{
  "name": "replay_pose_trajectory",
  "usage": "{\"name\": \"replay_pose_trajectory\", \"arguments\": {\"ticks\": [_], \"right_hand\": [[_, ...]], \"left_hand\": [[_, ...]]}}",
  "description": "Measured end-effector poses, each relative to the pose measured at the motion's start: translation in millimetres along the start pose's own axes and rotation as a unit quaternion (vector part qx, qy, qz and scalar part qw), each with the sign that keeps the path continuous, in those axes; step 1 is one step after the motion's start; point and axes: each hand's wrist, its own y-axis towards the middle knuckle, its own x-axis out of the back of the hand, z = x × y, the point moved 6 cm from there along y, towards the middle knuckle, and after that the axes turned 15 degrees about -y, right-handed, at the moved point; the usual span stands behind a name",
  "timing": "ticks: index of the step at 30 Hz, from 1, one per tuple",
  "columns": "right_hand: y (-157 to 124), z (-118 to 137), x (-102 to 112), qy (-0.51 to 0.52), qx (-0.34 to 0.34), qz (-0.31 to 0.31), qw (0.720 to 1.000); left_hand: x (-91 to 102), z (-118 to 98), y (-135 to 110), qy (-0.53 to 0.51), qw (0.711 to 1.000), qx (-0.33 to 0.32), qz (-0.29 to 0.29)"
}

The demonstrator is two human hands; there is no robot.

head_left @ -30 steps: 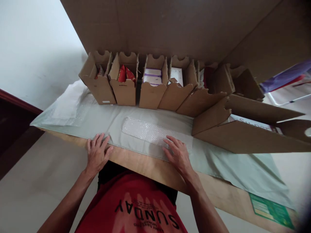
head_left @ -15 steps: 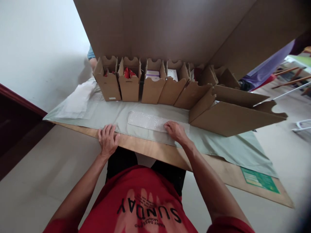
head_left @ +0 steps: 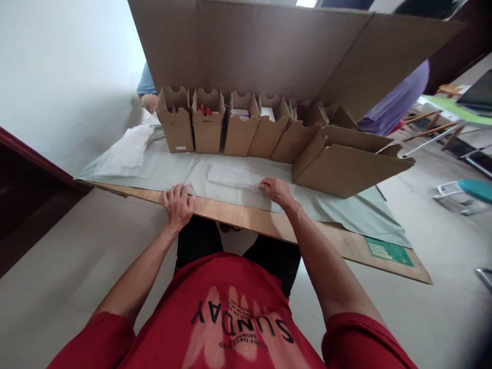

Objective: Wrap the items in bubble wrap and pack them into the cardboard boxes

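A strip of clear bubble wrap [head_left: 232, 176] lies flat on the pale green cloth [head_left: 184, 171] in front of me. My right hand [head_left: 277, 190] is closed at the right end of the strip, its fingertips pinched on the wrap. Resting at the front edge of the board, my left hand [head_left: 179, 205] lies flat with its fingers spread. Nothing is in it; the bare wood [head_left: 230, 212] and the cloth edge are under it.
Cardboard file boxes [head_left: 238, 136] stand in a row behind the wrap, some holding red or white packets. A large cardboard box [head_left: 351, 166] angles in on the right. White sheets [head_left: 128, 148] lie at left. A tall cardboard panel [head_left: 261, 51] rises behind; people are partly visible beyond.
The view has tilted up a little, showing more of the room beyond the panel. Both hands and the bubble wrap keep nearly the same places on the table.
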Motion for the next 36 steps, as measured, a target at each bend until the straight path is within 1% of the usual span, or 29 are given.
{"name": "replay_pose_trajectory", "arguments": {"ticks": [4,7,11,13,16,20,22,24,26,27,29,30,31,33,35,36], "right_hand": [[9,-5,8,0.003,0.005,0.014,1.0],[12,-8,9,0.01,0.013,0.022,1.0],[16,-7,10,0.021,0.029,0.028,0.999],[19,-6,15,0.022,0.037,0.029,0.999],[25,-6,31,0.018,0.042,0.02,0.999],[34,-11,65,0.021,0.046,-0.016,0.999],[40,-16,80,0.019,0.049,-0.033,0.998],[50,-21,88,0.013,0.056,-0.04,0.998],[65,-26,89,-0.007,0.064,-0.035,0.997],[74,-28,88,-0.021,0.063,-0.031,0.997],[92,-33,85,-0.051,0.052,-0.031,0.997],[100,-34,83,-0.064,0.043,-0.036,0.996],[105,-35,82,-0.074,0.034,-0.05,0.995],[107,-35,79,-0.081,0.029,-0.105,0.991],[95,-36,69,-0.068,0.048,-0.162,0.983],[85,-37,60,-0.053,0.063,-0.178,0.981]], "left_hand": [[-0.7,1,0,0.011,1.0,-0.002,-0.006],[-1.5,1,0,0.01,1.0,-0.004,-0.007],[-2.5,0,-1,0.013,1.0,-0.008,-0.005],[-3.1,1,-1,0.017,1.0,-0.006,-0.006],[-3.6,3,-1,0.018,1.0,-0.007,-0.008],[0.3,2,-3,0.012,1.0,-0.008,-0.01],[3.1,-9,-5,0.007,1.0,-0.02,-0.009],[2.1,-32,-4,-0.011,0.998,-0.063,0.002],[-6.0,-63,2,-0.042,0.991,-0.124,0.033],[-13.3,-80,8,-0.06,0.985,-0.153,0.056],[-32.9,-108,27,-0.09,0.97,-0.195,0.112],[-44.4,-119,39,-0.1,0.963,-0.208,0.141],[-56.2,-126,52,-0.105,0.956,-0.216,0.167],[-78.9,-132,79,-0.1,0.948,-0.218,0.211],[-97.8,-129,103,-0.087,0.943,-0.213,0.239],[-105.5,-125,113,-0.083,0.942,-0.21,0.248]]}}
